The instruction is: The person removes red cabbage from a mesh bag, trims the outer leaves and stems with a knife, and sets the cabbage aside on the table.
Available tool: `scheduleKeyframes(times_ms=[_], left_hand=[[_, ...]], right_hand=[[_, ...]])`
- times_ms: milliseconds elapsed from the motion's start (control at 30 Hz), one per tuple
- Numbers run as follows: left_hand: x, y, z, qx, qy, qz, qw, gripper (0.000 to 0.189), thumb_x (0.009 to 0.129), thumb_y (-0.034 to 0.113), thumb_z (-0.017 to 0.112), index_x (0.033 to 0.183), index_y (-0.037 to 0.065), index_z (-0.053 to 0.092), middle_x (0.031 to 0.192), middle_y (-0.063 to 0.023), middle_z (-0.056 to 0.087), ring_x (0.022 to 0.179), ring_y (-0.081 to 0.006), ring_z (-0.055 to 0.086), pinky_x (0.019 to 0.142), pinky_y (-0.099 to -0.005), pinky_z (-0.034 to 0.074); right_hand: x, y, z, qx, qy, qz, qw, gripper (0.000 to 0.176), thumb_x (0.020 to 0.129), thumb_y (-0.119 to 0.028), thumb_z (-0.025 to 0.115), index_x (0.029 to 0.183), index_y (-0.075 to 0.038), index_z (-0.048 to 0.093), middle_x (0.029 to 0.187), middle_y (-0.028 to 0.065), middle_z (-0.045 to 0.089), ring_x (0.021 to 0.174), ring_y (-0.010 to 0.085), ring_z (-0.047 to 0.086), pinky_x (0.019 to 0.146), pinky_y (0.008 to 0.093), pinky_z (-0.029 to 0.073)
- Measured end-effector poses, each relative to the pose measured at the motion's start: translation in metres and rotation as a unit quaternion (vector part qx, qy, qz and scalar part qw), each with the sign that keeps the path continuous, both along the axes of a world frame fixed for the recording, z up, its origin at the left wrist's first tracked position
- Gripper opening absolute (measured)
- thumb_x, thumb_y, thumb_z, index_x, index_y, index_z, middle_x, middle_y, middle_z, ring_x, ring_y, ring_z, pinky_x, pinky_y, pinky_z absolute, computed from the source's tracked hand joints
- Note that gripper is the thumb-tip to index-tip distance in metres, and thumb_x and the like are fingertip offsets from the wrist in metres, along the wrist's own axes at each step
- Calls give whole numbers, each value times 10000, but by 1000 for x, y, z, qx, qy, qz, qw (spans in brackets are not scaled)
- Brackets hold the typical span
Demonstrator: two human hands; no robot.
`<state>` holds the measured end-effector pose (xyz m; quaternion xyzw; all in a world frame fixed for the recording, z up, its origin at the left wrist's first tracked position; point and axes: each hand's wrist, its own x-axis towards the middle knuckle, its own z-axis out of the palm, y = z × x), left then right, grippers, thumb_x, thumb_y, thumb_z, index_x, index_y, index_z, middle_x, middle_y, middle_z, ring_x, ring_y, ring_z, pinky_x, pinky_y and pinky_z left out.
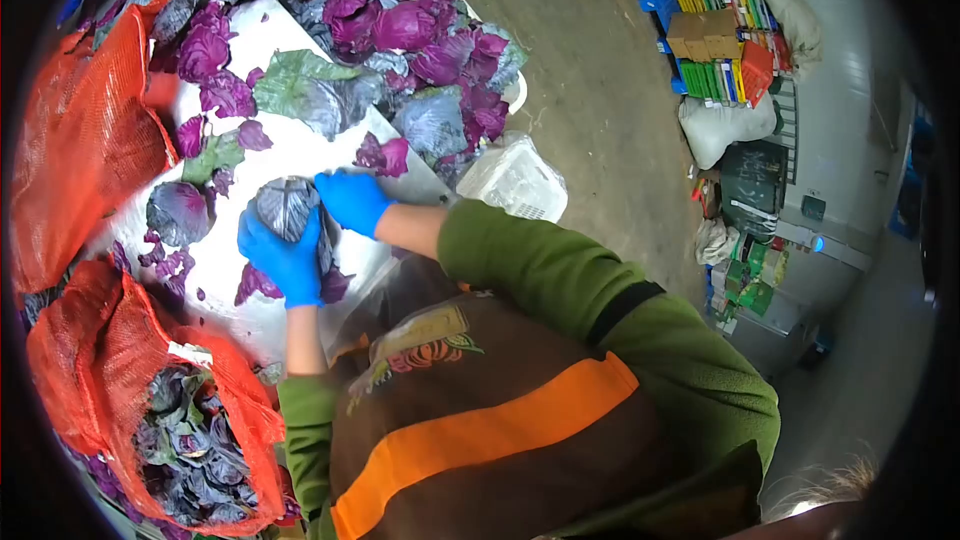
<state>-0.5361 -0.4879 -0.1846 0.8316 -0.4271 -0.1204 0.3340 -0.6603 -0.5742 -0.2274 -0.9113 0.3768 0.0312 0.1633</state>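
Note:
Blue gloves cover both my hands. My left hand (283, 257) is wrapped round a head of red cabbage (287, 208) above the white tabletop. Close against the cabbage's upper right side is my right hand (353, 202), its fingers curled in; whether they pinch a leaf is hidden. A second red cabbage (179, 213) sits on the table (265, 150) to the left. Loose purple leaves (382, 155) and a large green-grey leaf (310, 88) lie beyond my hands.
Red mesh sacks (75, 170) line the left side; the nearer sack (90, 360) holds dark cabbages. A heap of purple leaves (405, 25) fills a white tub (517, 93) at the back. A white plastic crate (515, 180) stands right of the table. Stacked crates (722, 35) stand along the wall.

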Motion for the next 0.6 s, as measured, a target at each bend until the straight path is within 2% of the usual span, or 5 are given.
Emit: scheduleKeyframes(times_ms=[233,367,500,567,600], left_hand=[[-11,2,8,-13,-65,11,998,829,633,398,841,1255,-13,481,1194,-247,516,1130,-398,473,963,-488,379],[-14,27,-2,-82,-15,9,996,822,633,307,849,1265,-28,445,1219,-219,488,1134,-373,471,989,-465,372],[-10,70,-11,-116,160,43,979,887,690,211,826,1399,9,333,1391,-180,378,1288,-334,366,1098,-442,282],[-2,86,-13,-167,319,53,932,881,708,79,799,1431,19,301,1434,-142,341,1311,-258,345,1116,-380,268],[5,94,-6,-133,286,27,949,856,708,85,801,1419,16,328,1417,-134,370,1298,-250,362,1111,-376,275]], right_hand=[[9,-4,9,215,0,-98,972,202,870,-145,465,1010,-31,554,880,211,654,789,371,664,642,468,526],[2,5,0,107,-24,-36,993,216,900,-161,421,989,-23,562,834,199,658,746,358,666,629,486,516],[-63,19,-18,118,-1,-66,991,211,885,-191,490,980,-15,557,829,180,656,742,366,655,611,488,509],[-72,23,-19,161,6,-61,985,283,878,-263,556,1006,-11,557,826,178,654,712,332,659,595,473,504],[-66,26,-14,258,-73,-97,959,333,890,-327,558,1009,-16,557,821,177,653,684,325,653,595,455,506]])
